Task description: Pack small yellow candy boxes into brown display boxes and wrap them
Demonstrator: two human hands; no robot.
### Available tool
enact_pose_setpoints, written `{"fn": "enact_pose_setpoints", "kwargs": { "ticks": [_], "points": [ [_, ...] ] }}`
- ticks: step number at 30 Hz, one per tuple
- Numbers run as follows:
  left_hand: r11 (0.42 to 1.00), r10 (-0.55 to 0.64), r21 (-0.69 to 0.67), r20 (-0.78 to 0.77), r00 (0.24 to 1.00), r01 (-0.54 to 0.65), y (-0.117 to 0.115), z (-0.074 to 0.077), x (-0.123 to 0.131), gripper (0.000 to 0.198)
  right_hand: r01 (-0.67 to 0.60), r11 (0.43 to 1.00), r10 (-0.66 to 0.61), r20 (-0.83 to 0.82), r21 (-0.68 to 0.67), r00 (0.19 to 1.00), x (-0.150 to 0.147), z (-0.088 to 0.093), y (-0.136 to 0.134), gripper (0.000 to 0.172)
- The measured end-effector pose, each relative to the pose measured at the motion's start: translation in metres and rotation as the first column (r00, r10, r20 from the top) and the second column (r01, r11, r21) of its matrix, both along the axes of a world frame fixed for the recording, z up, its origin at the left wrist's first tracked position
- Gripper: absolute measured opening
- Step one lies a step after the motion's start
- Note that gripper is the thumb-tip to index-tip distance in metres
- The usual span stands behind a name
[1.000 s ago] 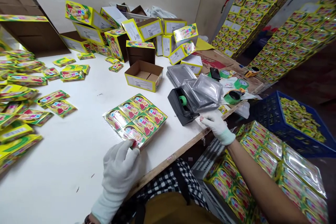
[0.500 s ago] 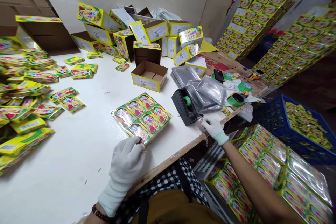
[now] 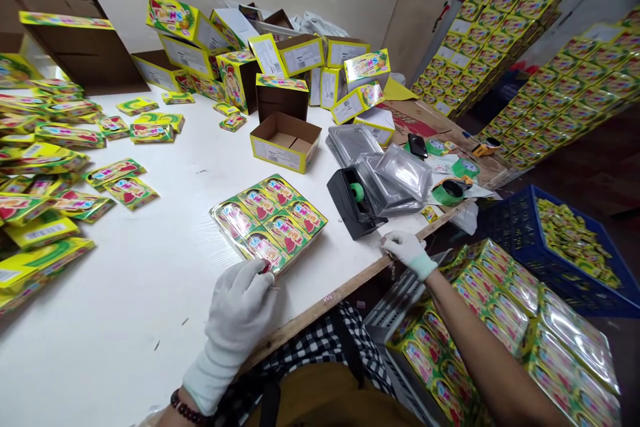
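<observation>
A flat pack of several green and yellow candy boxes under clear plastic (image 3: 270,221) lies on the white table (image 3: 165,280). My left hand (image 3: 243,303), in a white glove, is closed at the pack's near corner, with thumb and finger pinched there; a small red spot shows at the fingertips. Beyond the pack's right side stands a black tape dispenser (image 3: 345,203) with a green roll. My right hand (image 3: 407,252), also gloved, is by the table edge just in front of the dispenser. Its fingers are pinched together, and what they hold is too small to make out.
Loose candy boxes (image 3: 45,160) are heaped at the left. Open display cartons (image 3: 285,140) stand at the back. Clear plastic lids (image 3: 395,173) are stacked behind the dispenser. Beside the table are packed trays (image 3: 490,300) and a blue crate (image 3: 525,227). Carton stacks (image 3: 490,33) rise behind.
My right hand's fingers have drawn together and come slightly down from the dispenser's front end. My left hand stays at the pack's corner. The view has shifted slightly.
</observation>
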State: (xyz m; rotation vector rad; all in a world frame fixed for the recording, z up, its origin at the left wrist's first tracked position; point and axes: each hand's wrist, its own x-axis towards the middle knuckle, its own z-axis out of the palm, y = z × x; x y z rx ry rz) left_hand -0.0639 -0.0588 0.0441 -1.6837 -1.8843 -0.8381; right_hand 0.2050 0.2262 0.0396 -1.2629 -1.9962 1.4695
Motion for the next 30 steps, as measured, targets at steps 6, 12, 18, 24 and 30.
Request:
{"fn": "enact_pose_setpoints", "kwargs": {
  "ticks": [6,12,18,24,30],
  "points": [
    [1.0,-0.004,-0.011,0.06,0.998,0.005,-0.001,-0.002,0.001,0.013,-0.112,0.99,0.11,-0.019,-0.082,0.994,-0.005,0.013,-0.026,0.036],
    [0.999,-0.027,-0.024,0.124,0.992,0.031,-0.001,0.001,0.005,0.015,-0.379,0.882,0.288,-0.316,-0.28,0.904,-0.088,0.039,-0.11,0.034],
    [0.998,0.034,-0.059,0.073,0.997,-0.03,-0.003,0.009,0.008,0.027,-0.34,0.876,0.22,-0.343,-0.343,0.913,-0.139,0.011,-0.147,0.037],
    [0.928,0.113,-0.358,0.006,0.994,-0.104,0.007,0.023,0.008,0.018,-0.253,0.94,0.208,-0.204,-0.227,0.957,-0.143,-0.012,-0.147,0.035],
    [0.933,0.243,-0.277,0.016,0.97,-0.23,0.03,0.011,0.013,0.02,-0.217,0.968,0.208,0.08,0.129,0.975,-0.127,-0.03,-0.14,0.032]
  ]
}}
